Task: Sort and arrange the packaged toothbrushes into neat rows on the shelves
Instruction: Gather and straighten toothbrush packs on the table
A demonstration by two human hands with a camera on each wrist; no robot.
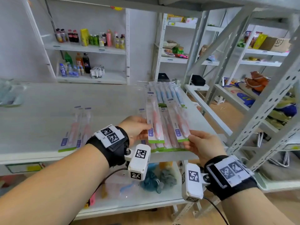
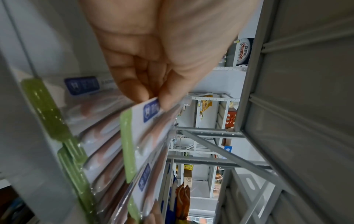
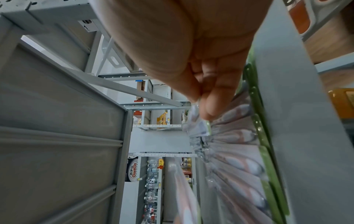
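Note:
Both hands hold pink packaged toothbrushes just above a row of pink packs (image 1: pixel 164 143) at the front right of the white shelf (image 1: pixel 48 101). My left hand (image 1: pixel 138 127) pinches the left edge of one pink pack (image 1: pixel 155 125); the left wrist view shows thumb and fingers (image 2: pixel 153 91) on that pack (image 2: pixel 141 136). My right hand (image 1: pixel 199 143) pinches the lower corner of a second pink pack (image 1: pixel 179 122), its fingertips (image 3: pixel 208 106) closed on the pack's plastic (image 3: pixel 199 127). Blue packs (image 1: pixel 167 93) lie in a row behind. Two pink packs (image 1: pixel 76 129) lie to the left.
Grey metal uprights and braces (image 1: pixel 259 101) stand close on the right. Bath sponges (image 1: pixel 155 179) sit on the shelf below. Drink bottles (image 1: pixel 90 38) fill the far shelves. More packs (image 1: pixel 9 95) lie at the shelf's far left edge.

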